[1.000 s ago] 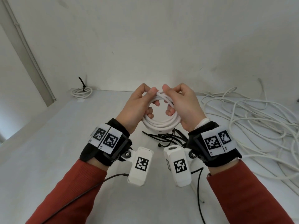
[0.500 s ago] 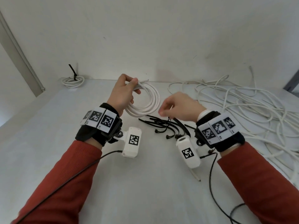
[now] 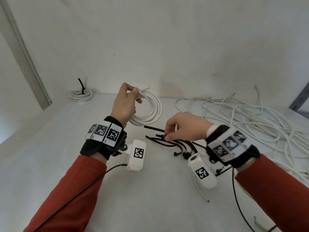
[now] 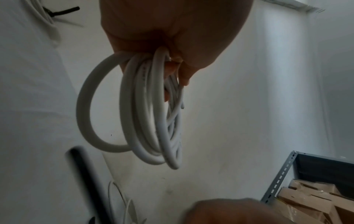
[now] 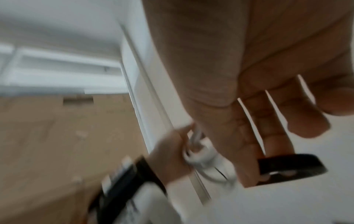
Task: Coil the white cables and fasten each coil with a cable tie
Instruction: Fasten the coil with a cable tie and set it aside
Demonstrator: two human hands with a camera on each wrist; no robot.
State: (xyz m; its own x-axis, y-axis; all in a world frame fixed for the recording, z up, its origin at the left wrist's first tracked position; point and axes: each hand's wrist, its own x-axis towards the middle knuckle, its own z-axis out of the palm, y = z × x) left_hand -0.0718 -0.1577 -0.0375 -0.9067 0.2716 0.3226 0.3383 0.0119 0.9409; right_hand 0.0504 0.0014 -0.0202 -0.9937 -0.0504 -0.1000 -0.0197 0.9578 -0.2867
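My left hand (image 3: 128,99) grips a coil of white cable (image 3: 150,113) at its top and holds it upright above the white table (image 3: 50,164). The left wrist view shows several loops of the coil (image 4: 153,113) hanging from my curled fingers (image 4: 172,37). To the right and lower, my right hand (image 3: 168,136) is down on a small pile of black cable ties (image 3: 168,145). Its thumb and fingertips pinch one of them. In the blurred right wrist view a black tie (image 5: 291,165) lies at the fingertips of my right hand (image 5: 262,165).
A tangle of loose white cables (image 3: 250,121) covers the right side of the table. A tied coil (image 3: 81,94) with a black tie sticking up lies at the back left by the wall. A grey metal shelf with cardboard boxes (image 4: 306,197) stands off to the right.
A second ago both hands held the coil. My right hand let go and dropped to the cable ties on the right, while my left hand carried the coil a little to the left.
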